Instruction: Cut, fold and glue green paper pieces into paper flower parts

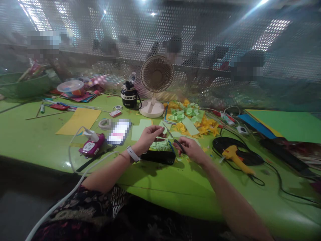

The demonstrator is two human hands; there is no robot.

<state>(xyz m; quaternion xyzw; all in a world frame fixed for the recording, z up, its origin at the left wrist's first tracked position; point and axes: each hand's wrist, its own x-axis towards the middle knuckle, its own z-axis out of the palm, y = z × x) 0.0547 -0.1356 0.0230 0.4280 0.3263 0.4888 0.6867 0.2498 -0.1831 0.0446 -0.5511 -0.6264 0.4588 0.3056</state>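
My right hand [191, 150] is shut on the black handles of a pair of scissors [175, 138], whose blades point up and left toward my left hand [147, 136]. Those fingers pinch a small dark red strip [159, 139], too small to identify. Just below lie crumpled pale green paper pieces [160, 145] and a black zip case [157, 157]. Beyond my hands is a heap of yellow and green paper flowers [188, 115].
The green table [160, 180] holds a yellow glue gun [235, 158], a pink power socket [91, 145], a tape roll [105, 124], a yellow sheet [79, 121], a fan [156, 75] and a black flask [129, 95]. A perforated screen [213, 36] stands behind, with people beyond it.
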